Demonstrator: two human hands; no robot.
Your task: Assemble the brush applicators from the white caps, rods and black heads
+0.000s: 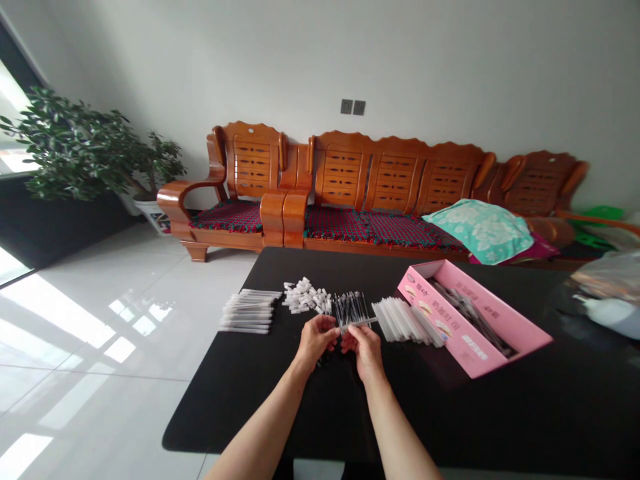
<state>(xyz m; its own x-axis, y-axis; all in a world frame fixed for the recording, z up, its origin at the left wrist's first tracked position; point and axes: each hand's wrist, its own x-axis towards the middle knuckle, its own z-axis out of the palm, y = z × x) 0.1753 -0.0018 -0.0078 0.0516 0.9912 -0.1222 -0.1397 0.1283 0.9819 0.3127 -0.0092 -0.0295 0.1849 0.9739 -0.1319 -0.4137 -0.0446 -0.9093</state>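
Both hands meet over the near side of the table. My right hand (pixel 366 348) pinches a slim whitish pen barrel (pixel 364 323), which lies nearly level. My left hand (pixel 316 339) is closed at the barrel's left end; whether it grips the barrel or a thin piece going into it is too small to tell. Just beyond the fingers lie black pen refills (pixel 351 305), side by side. White pen caps (pixel 305 295) are heaped to their left. Translucent pen barrels (pixel 405 321) lie in a row to the right, and white capped pens (pixel 250 311) are stacked at the far left.
A pink box (pixel 465 343) holding dark thin pieces stands right of the barrels on the black table (pixel 500 420). A plastic bag (pixel 610 280) and a white bottle (pixel 613 317) are at the right edge. Behind stands a wooden sofa (pixel 390 173); a potted plant (pixel 100 147) is left.
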